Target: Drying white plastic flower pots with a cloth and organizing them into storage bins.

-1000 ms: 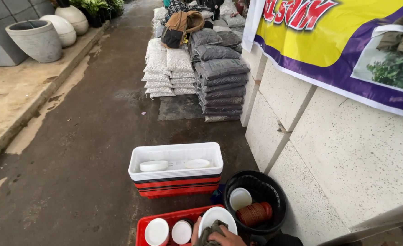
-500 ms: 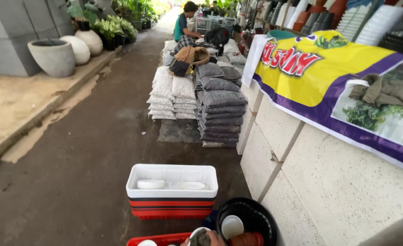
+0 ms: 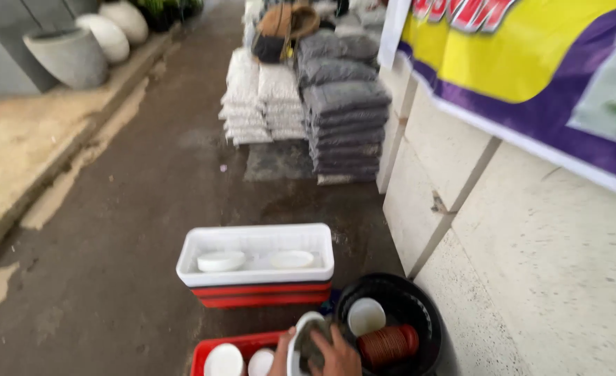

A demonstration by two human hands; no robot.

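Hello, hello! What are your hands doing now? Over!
Right hand wiping white bowl with cloth. Left hand steadying bowl. Black tub close beside.

The dark, damp floor [image 3: 134,230] carries a white planter box [image 3: 256,254] stacked on red ones, a red tray [image 3: 214,348] nearer the camera, a black tub [image 3: 419,313] beside it, and stacked white and grey sacks [image 3: 304,97] farther along.
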